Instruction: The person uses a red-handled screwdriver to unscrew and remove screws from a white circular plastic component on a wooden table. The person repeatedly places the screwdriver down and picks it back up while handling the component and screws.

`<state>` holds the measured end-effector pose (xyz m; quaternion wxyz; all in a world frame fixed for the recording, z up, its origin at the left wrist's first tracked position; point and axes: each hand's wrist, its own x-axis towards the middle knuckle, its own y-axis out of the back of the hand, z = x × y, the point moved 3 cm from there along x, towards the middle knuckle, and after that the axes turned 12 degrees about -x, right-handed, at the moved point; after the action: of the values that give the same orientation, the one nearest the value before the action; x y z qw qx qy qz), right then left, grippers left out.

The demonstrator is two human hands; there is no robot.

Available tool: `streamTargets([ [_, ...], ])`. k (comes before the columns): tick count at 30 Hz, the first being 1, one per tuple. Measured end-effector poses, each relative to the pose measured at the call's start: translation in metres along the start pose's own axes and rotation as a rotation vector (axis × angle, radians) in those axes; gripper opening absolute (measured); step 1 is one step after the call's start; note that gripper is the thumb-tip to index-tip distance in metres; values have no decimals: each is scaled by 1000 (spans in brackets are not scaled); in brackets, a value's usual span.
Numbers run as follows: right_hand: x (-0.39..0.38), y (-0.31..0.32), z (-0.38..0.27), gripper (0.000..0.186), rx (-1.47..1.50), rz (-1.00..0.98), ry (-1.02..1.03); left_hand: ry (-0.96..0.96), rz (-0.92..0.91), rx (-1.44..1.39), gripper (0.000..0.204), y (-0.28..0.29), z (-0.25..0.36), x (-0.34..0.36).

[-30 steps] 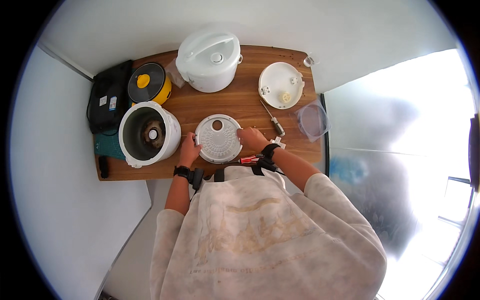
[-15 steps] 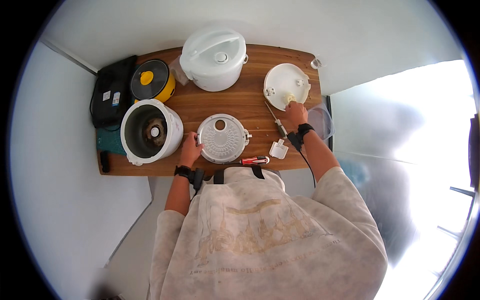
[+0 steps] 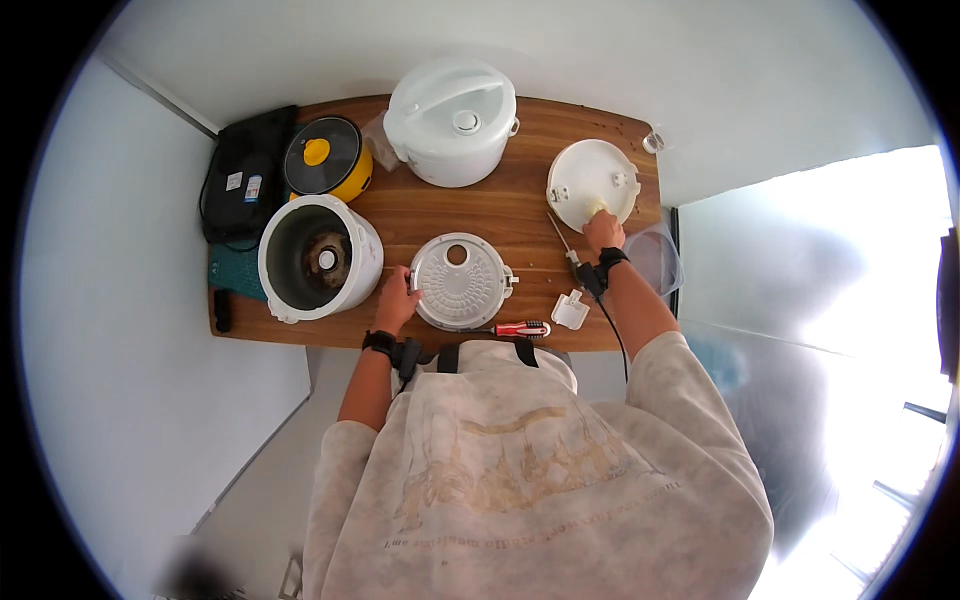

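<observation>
My left hand is closed on the left edge of a round grey-white rice cooker inner lid, which lies flat on the table. This lid has a dimpled face, a round hole and a tab at its right side. At the far right, my right hand reaches over the near rim of a shallow round white cover. Its fingers are closed around a small cream-coloured part, mostly hidden by them. Left of this hand lies a thin-shafted screwdriver, and a small white plastic flap lies nearer me.
An open white cooker body stands left. Behind are a lidded white rice cooker, a yellow pot and a black case. A red-handled screwdriver lies by the front edge; a clear plastic tray sits right.
The whole view has shifted, so the table's things appear farther right. My right hand covers more of the small cream part. My left hand remains at the inner lid's edge.
</observation>
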<state>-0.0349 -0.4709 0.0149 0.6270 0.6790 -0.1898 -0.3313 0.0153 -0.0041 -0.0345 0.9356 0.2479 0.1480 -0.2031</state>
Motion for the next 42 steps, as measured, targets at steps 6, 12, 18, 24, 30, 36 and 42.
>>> streamTargets([
  [6, -16, 17, -14, 21, 16, 49, 88, 2, -3, -34, 41, 1, 0, -5],
  [12, -33, 33, -25, 17, 196, 107, 163, -63, 1, 22, 40, 1, 7, -4],
  [18, -49, 13, -61, 16, 384, 132, 456, -137, 36, 3, 38, -2, -3, -3],
  [24, -60, 6, -103, 22, 434, -348, 467, -149, 82, 87, 39, -3, -5, -5],
  [30, -83, 18, -140, 15, 532, -412, 479, -151, 80, 39, 41, -1, -3, -10],
  [36, -82, 4, -160, 15, 647, -442, 451, -122, 74, 27, 43, -2, 0, -12],
  [42, -82, 1, -165, 16, 583, -455, 513, -126, 87, 28, 44, -3, -1, -15],
])
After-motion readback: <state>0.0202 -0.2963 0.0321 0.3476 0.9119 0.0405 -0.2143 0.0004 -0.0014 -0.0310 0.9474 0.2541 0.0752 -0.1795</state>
